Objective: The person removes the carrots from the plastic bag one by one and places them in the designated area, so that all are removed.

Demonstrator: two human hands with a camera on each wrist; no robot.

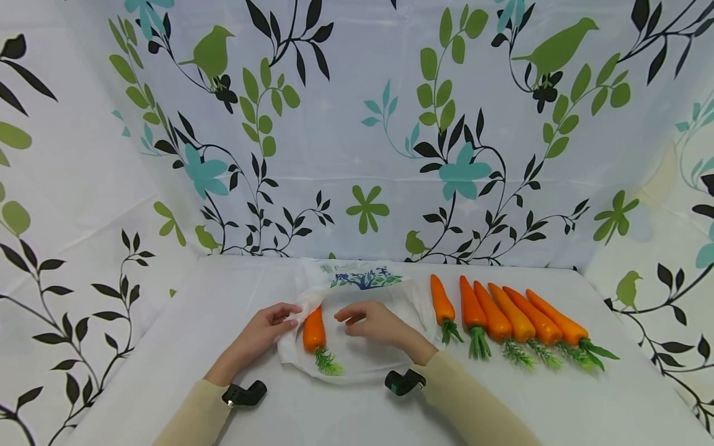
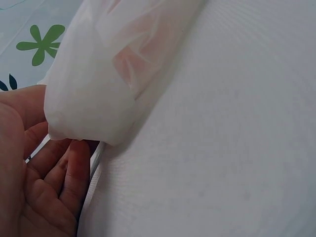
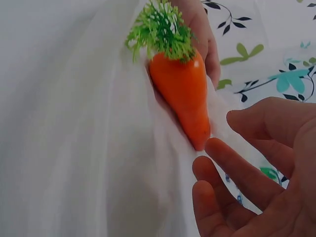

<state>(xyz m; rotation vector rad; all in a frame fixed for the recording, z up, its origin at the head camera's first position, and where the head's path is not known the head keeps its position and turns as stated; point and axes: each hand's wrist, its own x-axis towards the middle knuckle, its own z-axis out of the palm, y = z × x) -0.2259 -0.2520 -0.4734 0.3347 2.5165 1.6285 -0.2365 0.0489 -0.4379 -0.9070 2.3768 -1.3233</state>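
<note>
A white plastic bag [image 1: 379,359] with a tree print lies on the table, and one orange toy carrot [image 1: 314,331] with a feathery green top lies at its left side. My left hand [image 1: 266,331] holds the bag's left edge between thumb and fingers; in the left wrist view the bag [image 2: 89,94] covers part of the fingers [image 2: 74,170]. Over the bag, just right of that carrot, hovers my right hand [image 1: 376,323]. Its fingers are loosely bent around nothing. In the right wrist view, the fingertips are close to the pointed tip of the carrot [image 3: 182,91].
Right of the bag, a single carrot [image 1: 440,298] lies near its edge. Several more carrots [image 1: 519,319] lie side by side farther right, tops toward me. A patterned cloth [image 1: 334,124] hangs behind the white table [image 1: 312,415].
</note>
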